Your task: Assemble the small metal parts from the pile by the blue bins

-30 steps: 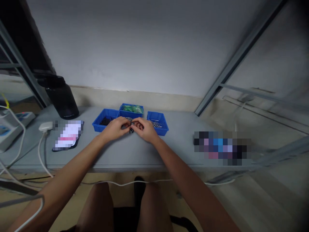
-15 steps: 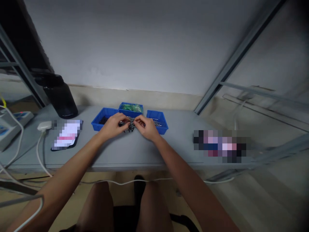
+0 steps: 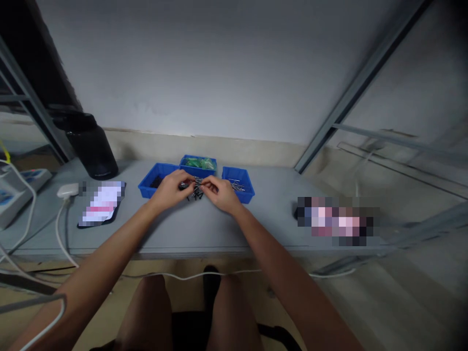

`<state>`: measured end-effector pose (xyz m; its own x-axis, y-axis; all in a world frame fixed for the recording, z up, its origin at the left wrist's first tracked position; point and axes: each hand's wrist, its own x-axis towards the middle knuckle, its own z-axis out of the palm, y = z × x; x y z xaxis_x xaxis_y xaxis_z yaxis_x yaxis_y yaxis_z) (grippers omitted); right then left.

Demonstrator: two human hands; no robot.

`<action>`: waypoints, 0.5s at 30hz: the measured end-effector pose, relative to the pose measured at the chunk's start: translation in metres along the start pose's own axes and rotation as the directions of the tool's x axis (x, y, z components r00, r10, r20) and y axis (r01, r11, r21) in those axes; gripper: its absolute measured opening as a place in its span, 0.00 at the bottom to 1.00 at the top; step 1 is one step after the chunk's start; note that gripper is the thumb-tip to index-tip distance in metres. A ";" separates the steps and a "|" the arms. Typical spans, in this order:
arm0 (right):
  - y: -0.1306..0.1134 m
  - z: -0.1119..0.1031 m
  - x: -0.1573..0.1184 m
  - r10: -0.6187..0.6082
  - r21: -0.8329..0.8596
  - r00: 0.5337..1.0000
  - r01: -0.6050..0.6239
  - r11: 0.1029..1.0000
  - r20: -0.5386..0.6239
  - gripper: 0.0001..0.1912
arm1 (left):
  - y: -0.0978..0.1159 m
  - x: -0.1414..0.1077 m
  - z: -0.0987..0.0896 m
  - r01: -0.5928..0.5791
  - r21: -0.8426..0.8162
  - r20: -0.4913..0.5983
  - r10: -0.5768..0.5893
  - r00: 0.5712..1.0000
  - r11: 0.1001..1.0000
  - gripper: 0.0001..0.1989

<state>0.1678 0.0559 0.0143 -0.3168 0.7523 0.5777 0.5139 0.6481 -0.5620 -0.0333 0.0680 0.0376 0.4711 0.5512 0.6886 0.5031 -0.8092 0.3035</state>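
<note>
- My left hand is curled, thumb and fingertips drawn near each other at the pins; I cannot tell whether it pinches one.
- My right hand faces it, fingertips bunched at the same pile; its grip is too small to make out.
- The left bin holds dark bits, partly behind my left hand.
- The back bin holds green bits.
- The right bin holds loose metal sticks, slanting roughly left to right; my right hand overlaps its near left side.
- The pins lie between my hands, before the back bin, long axes mostly running away from me, dark ends toward me and fanned unevenly. My fingers hide the pile's sides.
- Leftward on the desk are a phone, a white charger, an upright bottle and a power strip.
- A blurred-out device lies well apart, rightward.
</note>
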 end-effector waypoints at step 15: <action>0.000 -0.002 0.001 0.030 -0.039 0.999 -0.031 0.999 -0.009 0.09 | 0.002 0.001 -0.001 0.023 -0.009 -0.005 -0.023 1.000 1.000 0.06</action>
<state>0.1688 0.0564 0.0163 -0.2936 0.7703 0.5660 0.5537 0.6197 -0.5562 -0.0329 0.0666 0.0392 0.4562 0.5685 0.6846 0.5074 -0.7982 0.3247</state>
